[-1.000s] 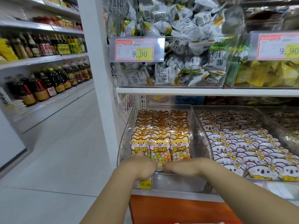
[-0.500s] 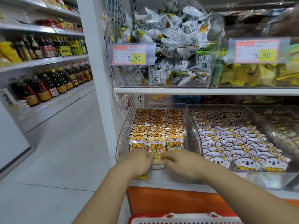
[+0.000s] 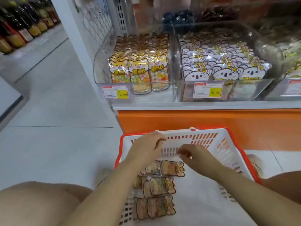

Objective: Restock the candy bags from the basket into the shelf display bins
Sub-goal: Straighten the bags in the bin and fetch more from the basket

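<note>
I am watching both hands hovering over the white, red-rimmed basket point(image 3: 216, 144), which is standing on the floor before the orange shelf base point(image 3: 195, 119). The left hand point(image 3: 146, 148) is hanging loose, fingers half bent, holding nothing. The right hand point(image 3: 195, 154) is blurred, so I cannot tell if it is pinching anything. The candy bags point(image 3: 158, 186) are lying flat in the basket under the hands. The clear display bin point(image 3: 104, 51) above is showing three rows of the same bags.
</note>
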